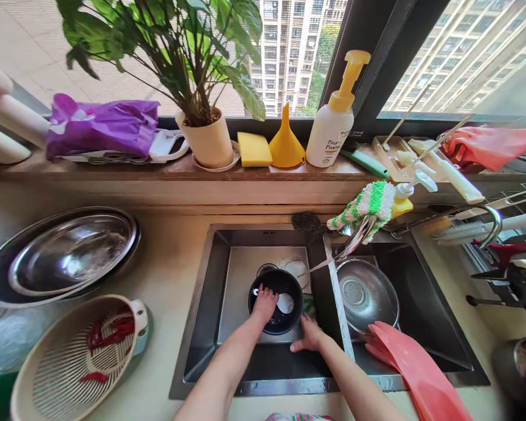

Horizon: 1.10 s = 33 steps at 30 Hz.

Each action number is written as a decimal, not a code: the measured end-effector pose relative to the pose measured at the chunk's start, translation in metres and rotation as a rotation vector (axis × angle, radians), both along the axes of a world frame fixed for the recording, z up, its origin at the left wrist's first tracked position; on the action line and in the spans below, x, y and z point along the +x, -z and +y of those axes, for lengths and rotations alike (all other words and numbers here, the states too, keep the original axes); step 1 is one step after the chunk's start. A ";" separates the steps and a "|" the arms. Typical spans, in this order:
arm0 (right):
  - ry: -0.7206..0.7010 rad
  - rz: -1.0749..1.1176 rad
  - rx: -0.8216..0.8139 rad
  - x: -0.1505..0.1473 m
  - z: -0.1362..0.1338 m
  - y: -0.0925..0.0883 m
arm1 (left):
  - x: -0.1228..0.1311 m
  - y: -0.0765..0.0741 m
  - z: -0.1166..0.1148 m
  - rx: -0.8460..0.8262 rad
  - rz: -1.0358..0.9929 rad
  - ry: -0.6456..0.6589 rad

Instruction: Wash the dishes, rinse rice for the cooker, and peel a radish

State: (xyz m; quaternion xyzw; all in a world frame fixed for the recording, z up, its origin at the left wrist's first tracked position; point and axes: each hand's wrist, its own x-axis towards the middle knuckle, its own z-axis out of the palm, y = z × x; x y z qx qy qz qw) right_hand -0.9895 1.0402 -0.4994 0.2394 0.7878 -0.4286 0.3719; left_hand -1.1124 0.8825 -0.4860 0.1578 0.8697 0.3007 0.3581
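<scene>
- bare forearms [221,368] come nearest my camera, reaching from the near edge into the left basin [207,316] of the sink, where the dark bowl [289,320] sits on the floor of it.
- left hand [266,304] dips into the bowl, fingers slightly apart; right hand [310,336] is just beside its near right side, thumb spread from the fingers. i can't tell whether those fingertips touch it.
- my first worry: a wet bowl could skid or tip if the left hand pressed on one side, since i see no firm grip on it.
- the water stream [321,264] slants in just beyond the bowl's far right; if the bowl slid under it, i'd expect splashing.
- lifting toward the far right could knock the faucet [355,237], which carries a green-and-white cloth [370,204].
- going right, the divider [339,304] blocks a low path, with a steel strainer [368,292] past it and a pink glove [409,356] draped over the near edge.
- to the left, a basket [70,383] of red peppers [111,332] and metal bowls [76,251] crowd the counter.
</scene>
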 end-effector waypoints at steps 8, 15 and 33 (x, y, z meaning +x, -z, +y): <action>-0.348 -0.117 0.489 -0.033 -0.007 -0.006 | 0.004 -0.008 -0.011 -0.026 -0.274 -0.149; -0.230 0.169 0.618 -0.036 0.015 -0.083 | 0.007 -0.052 0.001 0.320 -0.465 -0.410; 0.644 0.911 -0.189 -0.106 0.023 -0.097 | 0.034 -0.111 0.057 0.577 -0.320 -0.526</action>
